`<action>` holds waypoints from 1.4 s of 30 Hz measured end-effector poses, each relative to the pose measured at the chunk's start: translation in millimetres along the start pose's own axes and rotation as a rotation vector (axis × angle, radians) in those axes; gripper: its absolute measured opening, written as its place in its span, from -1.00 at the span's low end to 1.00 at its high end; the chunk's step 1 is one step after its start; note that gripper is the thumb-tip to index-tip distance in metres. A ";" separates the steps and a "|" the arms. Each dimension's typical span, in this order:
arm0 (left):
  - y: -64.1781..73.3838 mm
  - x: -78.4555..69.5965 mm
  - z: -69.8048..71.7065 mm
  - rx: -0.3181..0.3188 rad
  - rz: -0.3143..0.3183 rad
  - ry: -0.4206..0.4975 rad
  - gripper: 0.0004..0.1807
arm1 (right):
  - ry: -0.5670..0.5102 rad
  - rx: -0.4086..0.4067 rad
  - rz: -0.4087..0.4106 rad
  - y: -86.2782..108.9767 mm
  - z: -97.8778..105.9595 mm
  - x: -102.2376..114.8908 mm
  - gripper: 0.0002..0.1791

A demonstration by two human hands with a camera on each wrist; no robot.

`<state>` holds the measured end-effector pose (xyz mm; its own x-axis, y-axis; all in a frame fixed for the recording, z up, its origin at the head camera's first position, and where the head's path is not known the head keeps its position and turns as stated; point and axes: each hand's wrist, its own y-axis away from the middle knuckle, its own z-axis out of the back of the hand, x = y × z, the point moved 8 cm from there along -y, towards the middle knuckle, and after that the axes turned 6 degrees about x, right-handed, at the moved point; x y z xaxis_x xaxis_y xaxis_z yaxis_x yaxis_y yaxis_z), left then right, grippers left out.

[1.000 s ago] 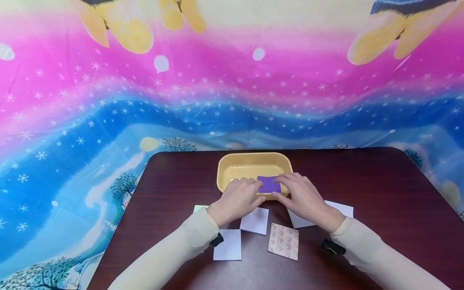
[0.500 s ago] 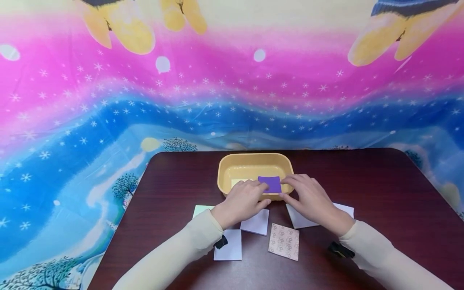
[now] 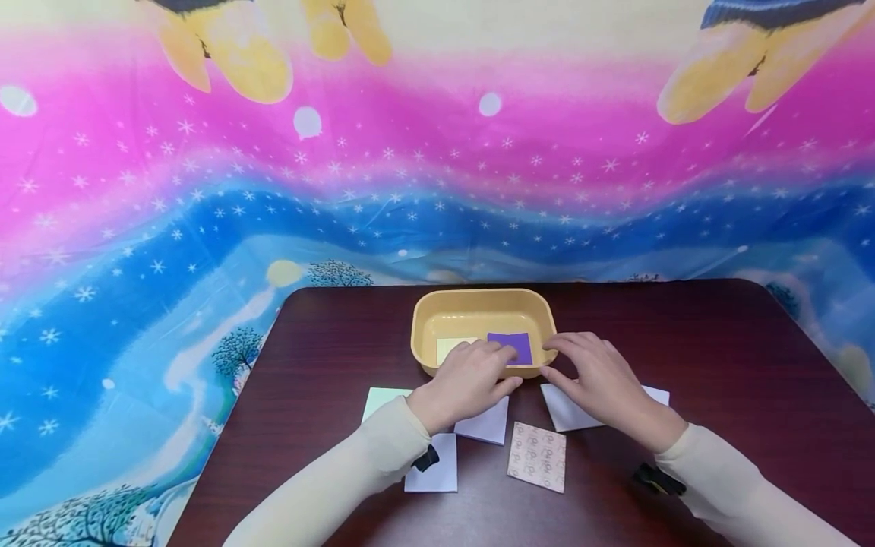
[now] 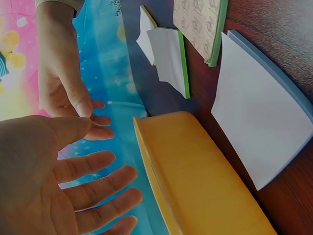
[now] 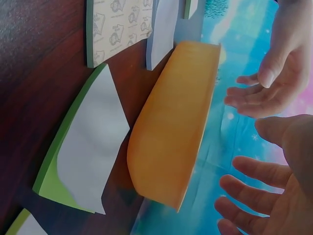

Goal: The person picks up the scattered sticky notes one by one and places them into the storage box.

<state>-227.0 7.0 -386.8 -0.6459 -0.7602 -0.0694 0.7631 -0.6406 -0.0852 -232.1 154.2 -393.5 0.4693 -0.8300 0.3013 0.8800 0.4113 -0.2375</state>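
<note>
A yellow plastic tub (image 3: pixel 485 301) holds a purple sticky-note pad (image 3: pixel 517 342) and a pale yellow pad (image 3: pixel 449 346), lying side by side. My left hand (image 3: pixel 470 378) hovers over the tub's front rim, its fingertips overlapping the purple pad in the head view. In the left wrist view this hand (image 4: pixel 73 181) has spread, relaxed fingers with nothing between them. At the tub's right end is my right hand (image 3: pixel 601 377), fingers near the corner and thumb low. The right wrist view shows this hand (image 5: pixel 274 191) with extended, unfilled fingers.
Several pads lie before the tub: a greenish one (image 3: pixel 384 398), a lavender one (image 3: pixel 482 422), a white one (image 3: pixel 439 472), one with a printed backing (image 3: pixel 537 457), and a whitish one (image 3: pixel 569 412) partly beneath the right arm. A patterned cloth (image 3: pixel 437 152) hangs behind the table (image 3: pixel 697 334).
Both hands have moved to the right; the right hand has come away from the purple pad, which now lies in the tub. The pale yellow pad has come into view.
</note>
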 end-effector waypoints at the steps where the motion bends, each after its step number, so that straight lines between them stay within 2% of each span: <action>1: -0.5 -1.0 0.3 -0.001 -0.001 0.001 -0.60 | 0.000 0.000 -0.002 0.5 0.8 -0.4 -0.59; 19: -6.6 -15.6 -1.6 0.041 -0.011 0.003 -0.58 | 0.015 -0.009 -0.025 11.9 14.5 -15.7 -0.63; 31: -7.4 -24.0 -7.1 0.040 -0.040 -0.023 -0.63 | 0.027 -0.027 -0.033 18.8 18.5 -26.6 -0.66; 42: -8.5 -32.9 -13.2 0.051 -0.063 -0.051 -0.64 | 0.036 0.027 -0.092 23.5 16.5 -43.6 -0.65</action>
<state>-212.5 38.9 -397.0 -0.6915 -0.7223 -0.0143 0.7222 -0.6907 -0.0367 -230.7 206.3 -397.0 0.3841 -0.8775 0.2871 0.9210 0.3426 -0.1853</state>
